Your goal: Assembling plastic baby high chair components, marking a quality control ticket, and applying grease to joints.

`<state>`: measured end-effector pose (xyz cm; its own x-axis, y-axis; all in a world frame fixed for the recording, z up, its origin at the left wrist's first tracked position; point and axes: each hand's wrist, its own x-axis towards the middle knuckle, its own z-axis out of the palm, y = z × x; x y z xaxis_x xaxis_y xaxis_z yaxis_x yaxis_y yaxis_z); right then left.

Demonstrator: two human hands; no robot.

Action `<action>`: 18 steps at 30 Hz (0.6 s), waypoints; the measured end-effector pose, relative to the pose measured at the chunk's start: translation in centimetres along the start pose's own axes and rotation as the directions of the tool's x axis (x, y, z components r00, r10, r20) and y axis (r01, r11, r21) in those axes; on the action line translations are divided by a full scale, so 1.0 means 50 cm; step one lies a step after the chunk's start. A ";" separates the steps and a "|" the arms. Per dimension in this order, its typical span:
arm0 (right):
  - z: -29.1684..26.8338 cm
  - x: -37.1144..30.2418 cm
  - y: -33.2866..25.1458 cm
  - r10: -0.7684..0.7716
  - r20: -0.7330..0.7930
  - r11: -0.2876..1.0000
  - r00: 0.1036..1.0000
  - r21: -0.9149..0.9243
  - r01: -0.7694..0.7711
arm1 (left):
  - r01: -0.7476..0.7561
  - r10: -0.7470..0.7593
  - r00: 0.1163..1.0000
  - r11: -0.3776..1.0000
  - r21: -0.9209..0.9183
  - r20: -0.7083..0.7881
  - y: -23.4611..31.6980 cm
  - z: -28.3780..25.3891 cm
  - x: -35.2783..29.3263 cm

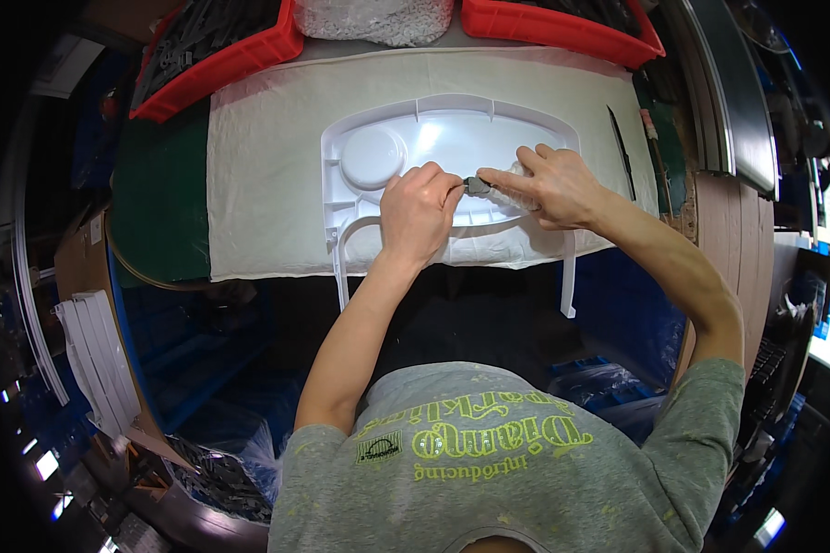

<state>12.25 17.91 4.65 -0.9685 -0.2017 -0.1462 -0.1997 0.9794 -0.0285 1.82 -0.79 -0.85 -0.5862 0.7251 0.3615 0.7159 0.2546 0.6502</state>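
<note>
A white moulded plastic panel (433, 138) with a raised rim, a round disc-shaped area (373, 157) and two legs lies on the cloth in front of me. Above its near edge, a small dark grey part (477, 186) sits between my two hands. My left hand (417, 210) pinches its left end with thumb and forefinger. From the other side, my right hand (560, 189) presses its forefinger against the piece, the thumb hidden. Some crinkled translucent plastic (515, 195) shows beneath the right fingers; whether it is gripped I cannot tell.
Red bins of dark grey parts stand at the far left (286, 41) and far right (563, 28). Between them sits a clear bag (378, 20) of small white pieces. A slim black pointed tool (621, 147) lies right of the panel on the pale cloth (263, 175).
</note>
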 end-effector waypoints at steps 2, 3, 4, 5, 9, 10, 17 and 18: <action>0.006 -0.006 0.003 -0.002 -0.019 1.000 1.000 0.019 0.002 | -0.032 0.033 0.999 0.999 0.036 -0.030 0.005 0.000 -0.001; 0.007 -0.008 0.003 -0.014 -0.043 0.999 0.999 0.036 0.016 | -0.036 0.038 0.999 0.999 0.039 -0.030 0.006 0.000 -0.001; 0.006 -0.010 0.004 -0.027 -0.069 0.998 0.997 0.052 0.031 | -0.063 0.064 0.997 0.997 0.034 -0.052 0.005 0.000 0.000; 0.003 -0.011 0.002 -0.025 -0.075 0.998 0.997 0.051 0.029 | -0.089 0.092 0.993 0.996 0.031 -0.074 0.004 -0.001 0.001; 0.002 -0.011 0.004 0.007 -0.016 0.996 1.000 0.094 -0.006 | -0.083 0.085 0.995 0.996 0.032 -0.049 0.005 -0.003 0.005; 0.003 -0.010 0.008 0.002 -0.011 0.994 1.000 0.106 0.000 | -0.063 0.064 0.997 0.998 0.012 -0.042 0.003 -0.003 0.005; -0.016 -0.101 0.021 0.464 -0.297 0.811 0.834 0.521 -0.266 | 0.435 -0.460 0.883 0.725 -0.534 0.094 0.002 -0.112 -0.006; -0.015 -0.125 0.021 0.563 -0.307 0.743 0.767 0.595 -0.307 | 0.423 -0.457 0.886 0.731 -0.535 0.077 -0.004 -0.133 0.013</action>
<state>17.97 20.21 6.25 -0.9011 0.3963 0.1757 0.2373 0.7902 -0.5651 -1.23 -4.65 3.70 -0.8173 0.5756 -0.0283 0.0720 0.1506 0.9860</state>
